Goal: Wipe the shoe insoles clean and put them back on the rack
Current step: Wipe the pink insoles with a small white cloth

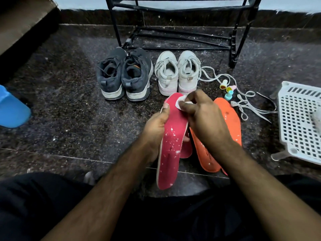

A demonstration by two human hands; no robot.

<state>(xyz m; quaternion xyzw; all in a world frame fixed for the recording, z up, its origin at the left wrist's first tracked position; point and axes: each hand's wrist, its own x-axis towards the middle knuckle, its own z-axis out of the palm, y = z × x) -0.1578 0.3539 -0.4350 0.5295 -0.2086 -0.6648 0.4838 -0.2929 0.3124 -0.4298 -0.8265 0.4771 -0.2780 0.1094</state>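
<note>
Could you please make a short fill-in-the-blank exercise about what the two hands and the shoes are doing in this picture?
1. The left hand grips a long pink foam insole speckled with ____ spots.
2. The right hand pinches a small white ____ against the insole's top end.
3. The pair of dark grey sneakers stands to the ____ of the pair of white sneakers.
4. Two ____ insoles lie on the floor beneath the right hand.

Missing words: white; wipe; left; orange

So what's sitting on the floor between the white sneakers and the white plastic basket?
In the head view: loose white laces and three small coloured bottles, between the white sneakers and the white plastic basket.
</note>
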